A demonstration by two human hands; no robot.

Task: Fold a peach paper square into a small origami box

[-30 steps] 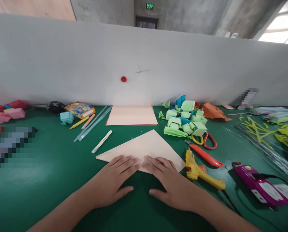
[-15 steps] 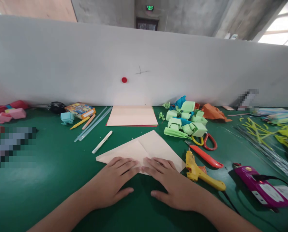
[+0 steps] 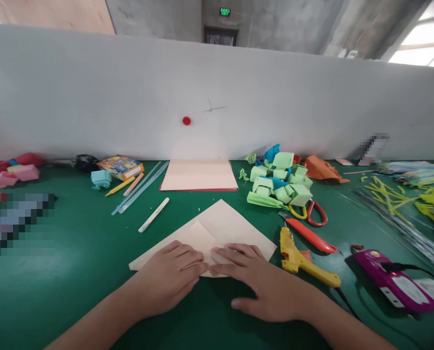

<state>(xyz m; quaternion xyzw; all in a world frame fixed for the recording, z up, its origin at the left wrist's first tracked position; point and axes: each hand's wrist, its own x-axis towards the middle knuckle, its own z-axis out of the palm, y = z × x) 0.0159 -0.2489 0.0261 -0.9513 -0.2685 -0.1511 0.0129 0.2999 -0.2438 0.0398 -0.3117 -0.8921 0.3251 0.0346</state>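
A folded pale peach sheet of paper [image 3: 222, 218] lies on the green table in front of me, with a smaller flap turned over its near middle. My left hand [image 3: 171, 277] is closed at the near left edge of the paper, thumb drawn in under the fingers. On the flap, to the right, my right hand [image 3: 249, 277] rests flat, its fingers spread and its thumb out over the table. The near edge of the paper is partly hidden beneath both hands.
Right of the paper lie a yellow glue gun [image 3: 304, 265], a red utility knife [image 3: 311, 236], scissors [image 3: 317, 213] and green folded paper pieces [image 3: 284, 180]. A stack of peach paper [image 3: 200, 175] lies at the back. A white stick [image 3: 154, 215] lies at left.
The paper has turned slightly and shifted toward me and to the left. My left thumb has drawn in against the fingers; my right hand stays spread on the paper.
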